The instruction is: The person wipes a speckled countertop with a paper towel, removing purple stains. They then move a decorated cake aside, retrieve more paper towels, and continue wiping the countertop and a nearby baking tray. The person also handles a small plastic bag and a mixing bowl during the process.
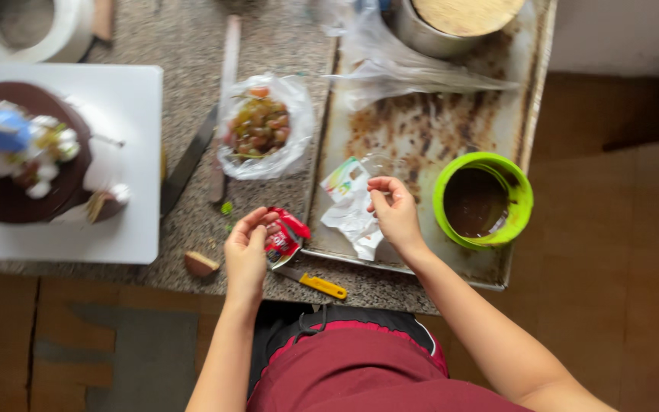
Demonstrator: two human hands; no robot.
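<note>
Two bare hands work at the near edge of a speckled stone counter: the left hand pinches a red wrapper at its fingertips, while the right hand pinches a crumpled white wrapper over a stained baking tray. Just right sits a green bowl; a decorated chocolate cake occupies the counter's left end, above a tiled floor.

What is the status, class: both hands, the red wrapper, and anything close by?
Left hand pinching red wrapper. Right hand on white wrapper over stained tray. Yellow-handled knife under the wrapper; green bowl beside right hand.
</note>
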